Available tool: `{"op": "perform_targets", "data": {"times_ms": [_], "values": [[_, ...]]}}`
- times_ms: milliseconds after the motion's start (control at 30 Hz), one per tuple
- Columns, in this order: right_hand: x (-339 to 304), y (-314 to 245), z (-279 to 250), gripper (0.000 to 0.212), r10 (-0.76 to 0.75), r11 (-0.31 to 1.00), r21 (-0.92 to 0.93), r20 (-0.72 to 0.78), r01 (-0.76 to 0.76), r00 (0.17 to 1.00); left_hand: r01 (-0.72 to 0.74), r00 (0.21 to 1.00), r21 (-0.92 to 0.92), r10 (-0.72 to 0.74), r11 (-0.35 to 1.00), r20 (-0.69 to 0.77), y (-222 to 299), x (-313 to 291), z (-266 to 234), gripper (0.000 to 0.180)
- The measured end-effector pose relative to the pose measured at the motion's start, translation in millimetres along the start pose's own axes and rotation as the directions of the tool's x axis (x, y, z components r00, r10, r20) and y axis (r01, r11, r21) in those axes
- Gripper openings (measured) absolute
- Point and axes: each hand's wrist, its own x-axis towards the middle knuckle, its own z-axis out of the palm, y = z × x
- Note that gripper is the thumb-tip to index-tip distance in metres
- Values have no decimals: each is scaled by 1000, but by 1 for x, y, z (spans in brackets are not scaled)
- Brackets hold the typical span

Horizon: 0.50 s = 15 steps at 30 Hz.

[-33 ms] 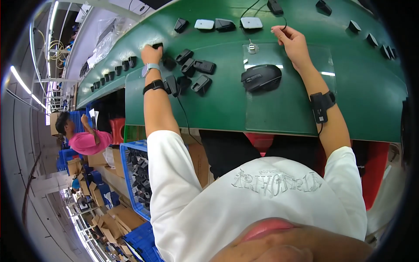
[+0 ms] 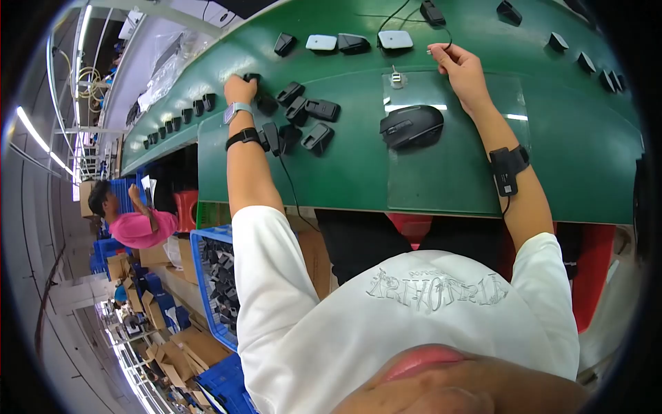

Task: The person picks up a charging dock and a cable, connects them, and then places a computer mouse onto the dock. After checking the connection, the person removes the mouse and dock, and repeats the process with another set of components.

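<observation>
My left hand [image 2: 240, 90] is closed on a small black plastic piece [image 2: 252, 78] at the left of the green table. Several black dock-like plastic pieces [image 2: 322, 109] lie in a loose group to its right. My right hand [image 2: 460, 72] pinches the plug end of a thin black cable [image 2: 450, 38] between thumb and fingertips, above the table. A black computer mouse [image 2: 412, 125] rests on a clear sheet [image 2: 441, 183] in front of me. Beyond the mouse sits a small metal-and-clear USB connector piece [image 2: 396, 79].
Two white-topped devices [image 2: 321, 43] and black pieces [image 2: 354, 43] stand farther back. Small black pieces [image 2: 186, 115] line the left edge; more [image 2: 585, 63] stand far right. A blue crate [image 2: 219, 334] full of black parts is beside my left arm. A person in pink [image 2: 141, 228] sits at left.
The black piece in my left hand has shifted slightly down and tilted. My right hand holds the cable end in nearly the same place.
</observation>
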Motion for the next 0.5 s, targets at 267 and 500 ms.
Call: {"op": "perform_targets", "data": {"times_ms": [267,500], "values": [[-7,-8,-4,25,-42,991,-124,43,47,998,-325,925,-184,353,928,145,126,29,16,60],[-2,-1,-8,20,-75,991,-103,51,80,996,-184,970,-354,228,917,87,152,8,11,42]]}}
